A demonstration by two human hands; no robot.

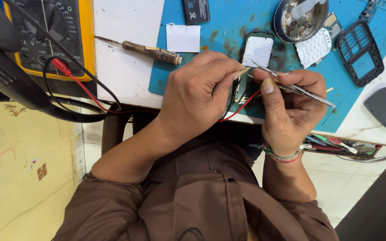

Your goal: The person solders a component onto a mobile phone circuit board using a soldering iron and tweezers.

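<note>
The right hand [291,105] pinches tweezers [298,88] whose tips meet the phone [252,71] on the blue mat [228,27]; the left hand [197,96] grips red and black wires [242,107] against it. This looks like mid-repair probing; steadiness matters.

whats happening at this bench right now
A person is working on an opened phone at the edge of a blue mat. The right hand holds metal tweezers pointed at it, and the left hand steadies the phone. Red and black leads run under the hands. A multimeter, a screwdriver and loose phone parts lie around.
</note>
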